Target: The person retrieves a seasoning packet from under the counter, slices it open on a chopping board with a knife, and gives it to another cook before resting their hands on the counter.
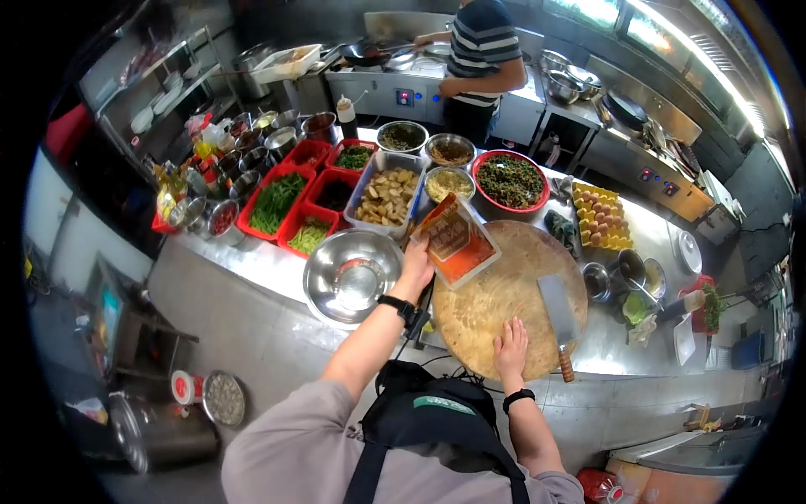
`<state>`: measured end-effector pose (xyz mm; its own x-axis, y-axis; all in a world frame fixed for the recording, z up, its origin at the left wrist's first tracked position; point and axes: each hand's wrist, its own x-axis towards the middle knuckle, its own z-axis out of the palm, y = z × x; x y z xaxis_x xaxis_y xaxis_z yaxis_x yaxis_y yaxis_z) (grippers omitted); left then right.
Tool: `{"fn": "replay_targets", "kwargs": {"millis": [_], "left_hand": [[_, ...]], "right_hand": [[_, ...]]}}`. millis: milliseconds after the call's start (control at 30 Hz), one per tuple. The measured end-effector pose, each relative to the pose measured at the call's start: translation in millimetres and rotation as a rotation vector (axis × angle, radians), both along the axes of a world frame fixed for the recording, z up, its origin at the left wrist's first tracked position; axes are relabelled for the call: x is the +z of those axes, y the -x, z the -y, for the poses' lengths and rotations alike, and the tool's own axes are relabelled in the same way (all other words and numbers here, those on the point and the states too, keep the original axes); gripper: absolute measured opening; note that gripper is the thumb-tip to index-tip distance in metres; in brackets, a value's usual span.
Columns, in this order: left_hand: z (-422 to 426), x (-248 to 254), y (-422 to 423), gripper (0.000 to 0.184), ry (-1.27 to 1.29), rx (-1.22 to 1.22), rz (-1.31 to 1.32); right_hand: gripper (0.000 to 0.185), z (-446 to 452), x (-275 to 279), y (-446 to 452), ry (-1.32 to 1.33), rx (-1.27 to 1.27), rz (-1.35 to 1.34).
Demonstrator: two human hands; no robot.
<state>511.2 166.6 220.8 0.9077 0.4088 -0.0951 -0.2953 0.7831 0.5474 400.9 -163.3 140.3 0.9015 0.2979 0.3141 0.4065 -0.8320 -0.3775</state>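
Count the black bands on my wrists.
2: left band, above the left hand gripping a packet; right band, above the right hand on the board.

Metal table [617, 343], round wooden board [483, 328], egg tray [617, 243]

Grey floor [277, 353], lit windows [651, 46]

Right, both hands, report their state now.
Left hand: closed on the edge of a red-orange packet.
Right hand: open, holding nothing, fingers on the round chopping board.
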Motion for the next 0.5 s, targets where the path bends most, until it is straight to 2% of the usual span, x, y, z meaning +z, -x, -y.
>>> {"fn": "replay_targets", "kwargs": {"millis": [200, 500], "left_hand": [[1.0, -1.6, -10.6, 0.030, 0.007, -0.015, 0.053], [3.0, -9.4, -27.0, 0.027, 0.060, 0.001, -0.022]], "right_hand": [[0.046, -0.8, 2.9, 0.0, 0.005, -0.002, 0.008], [0.046, -1.3, 4.6, 0.6, 0.000, 0.000, -0.007]]}}
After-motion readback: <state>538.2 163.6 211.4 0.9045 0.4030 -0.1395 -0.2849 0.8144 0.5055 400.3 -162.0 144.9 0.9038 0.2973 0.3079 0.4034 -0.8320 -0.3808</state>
